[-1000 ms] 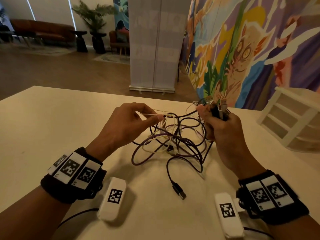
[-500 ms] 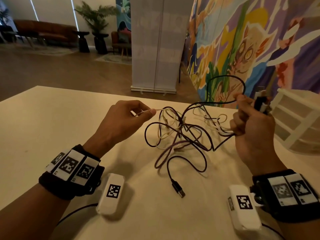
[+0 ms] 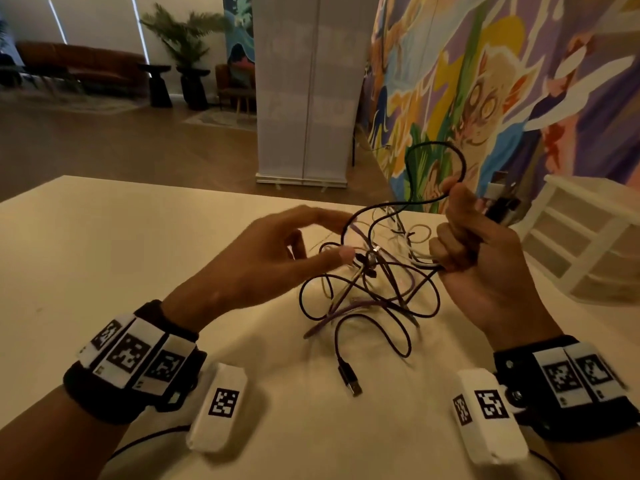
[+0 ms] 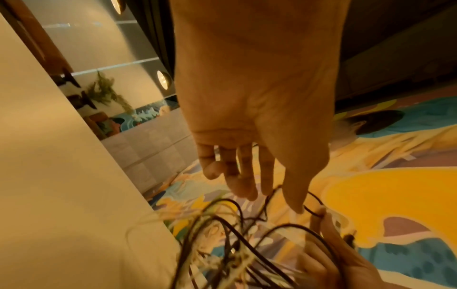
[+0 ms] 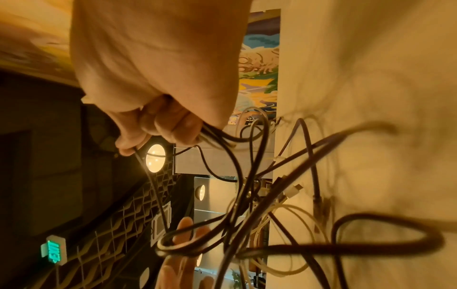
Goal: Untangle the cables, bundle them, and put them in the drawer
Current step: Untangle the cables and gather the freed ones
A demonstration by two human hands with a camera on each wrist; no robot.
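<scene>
A tangle of black, purple and white cables [image 3: 367,292] lies mid-table, partly lifted on its right side. My right hand [image 3: 464,237] grips a bunch of cable ends in a fist, with plugs sticking out above it and a black loop arching over it. In the right wrist view the right hand [image 5: 160,127] has its fingers curled round several strands [image 5: 259,195]. My left hand [image 3: 332,237] hovers at the tangle's left edge, fingers straight and holding nothing. The left wrist view shows the left hand [image 4: 247,176] spread above the cables [image 4: 235,244]. A black USB plug [image 3: 349,381] rests on the table.
A white drawer unit [image 3: 585,237] stands on the table's right side, close behind my right hand. The cream table [image 3: 121,254] stretches left and toward me. A white banner stand [image 3: 304,98] and a painted wall are beyond the far edge.
My left hand has let go of the white cable end it pinched, opened, and moved right to the tangle. The right hand stays raised with the cable ends.
</scene>
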